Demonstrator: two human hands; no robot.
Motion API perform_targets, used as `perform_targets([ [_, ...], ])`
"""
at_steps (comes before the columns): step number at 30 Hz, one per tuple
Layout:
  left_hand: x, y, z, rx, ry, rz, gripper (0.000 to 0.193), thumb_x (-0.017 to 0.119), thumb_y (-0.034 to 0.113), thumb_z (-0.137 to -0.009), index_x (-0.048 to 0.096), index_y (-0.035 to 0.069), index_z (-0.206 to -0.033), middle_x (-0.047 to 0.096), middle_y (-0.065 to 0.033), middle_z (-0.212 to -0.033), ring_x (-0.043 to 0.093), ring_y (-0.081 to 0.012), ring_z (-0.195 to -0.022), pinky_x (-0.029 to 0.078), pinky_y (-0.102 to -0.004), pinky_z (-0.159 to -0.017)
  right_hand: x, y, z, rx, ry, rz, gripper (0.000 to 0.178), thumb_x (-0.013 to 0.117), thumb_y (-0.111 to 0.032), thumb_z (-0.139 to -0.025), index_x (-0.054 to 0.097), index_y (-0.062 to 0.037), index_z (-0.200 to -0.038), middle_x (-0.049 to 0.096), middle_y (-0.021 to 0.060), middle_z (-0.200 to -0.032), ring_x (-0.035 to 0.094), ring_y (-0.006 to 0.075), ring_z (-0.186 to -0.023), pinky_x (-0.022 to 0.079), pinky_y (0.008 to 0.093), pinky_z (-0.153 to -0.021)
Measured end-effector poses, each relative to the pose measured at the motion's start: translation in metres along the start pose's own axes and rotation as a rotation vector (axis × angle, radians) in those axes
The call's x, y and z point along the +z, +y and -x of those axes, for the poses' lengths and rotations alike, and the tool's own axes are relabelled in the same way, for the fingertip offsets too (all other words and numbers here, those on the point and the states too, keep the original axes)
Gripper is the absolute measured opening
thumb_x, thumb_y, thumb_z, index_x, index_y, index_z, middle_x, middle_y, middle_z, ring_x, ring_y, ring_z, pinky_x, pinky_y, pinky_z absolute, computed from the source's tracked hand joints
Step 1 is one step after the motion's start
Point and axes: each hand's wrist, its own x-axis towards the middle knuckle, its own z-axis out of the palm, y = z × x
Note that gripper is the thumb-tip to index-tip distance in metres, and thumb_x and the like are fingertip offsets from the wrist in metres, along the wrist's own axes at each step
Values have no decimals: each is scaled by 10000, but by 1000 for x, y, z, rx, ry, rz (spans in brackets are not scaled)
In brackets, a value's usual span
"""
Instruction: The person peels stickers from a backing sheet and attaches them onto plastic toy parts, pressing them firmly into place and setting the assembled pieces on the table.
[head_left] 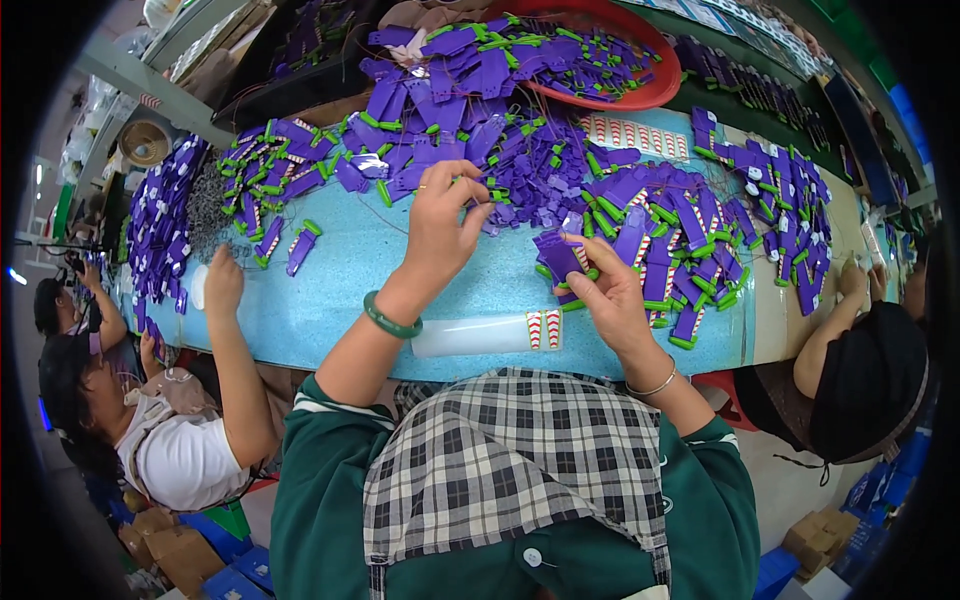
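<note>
My right hand [618, 305] grips a flat purple plastic part [556, 258] with a bright green end between thumb and fingers, just above the blue table. My left hand [445, 225] is raised at the near edge of a heap of purple plastic pieces [545, 160]. Its fingers are curled toward the thumb; whatever may be between them is too small to make out. In front of me lies a whitish backing strip [465, 337] with a few red-and-white chevron stickers [543, 330] at its right end. Beside my right hand, purple-and-green parts with chevron stickers [690, 240] are piled.
A red basin [655, 80] of purple parts stands at the back. Another chevron sticker sheet [640, 137] lies behind the heap. More purple parts [165, 220] cover the left end. Co-workers sit on both sides; one person's hand [223, 280] is on the table at left.
</note>
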Motion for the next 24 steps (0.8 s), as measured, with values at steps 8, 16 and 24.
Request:
perform_targets([
  [8, -24, 33, 45, -774, 62, 1268, 201, 634, -68, -787, 585, -10, -973, 628, -68, -935, 611, -130, -858, 504, -244, -789, 25, 10, -9, -211, 55, 324, 481, 613, 88, -751, 605, -124, -1183, 467, 33, -799, 503, 115, -705, 485, 245, -611],
  [16, -25, 35, 64, -822, 21, 1250, 199, 650, -81, -768, 603, -25, -954, 651, -95, -909, 635, -142, -826, 527, -257, -773, 27, -6, -1, -306, -26, 686, 489, 650, 67, -698, 639, -152, -1135, 396, 46, -673, 432, 167, -581, 377, 296, -538],
  [24, -23, 52, 75, -819, -340, 1044, 153, 665, -38, -768, 614, -22, -912, 653, -65, -881, 622, -107, -801, 504, -231, -726, 11, -22, -7, -82, -498, 843, 405, 664, 15, -688, 647, -73, -1083, 502, 91, -674, 554, 204, -659, 441, 328, -564],
])
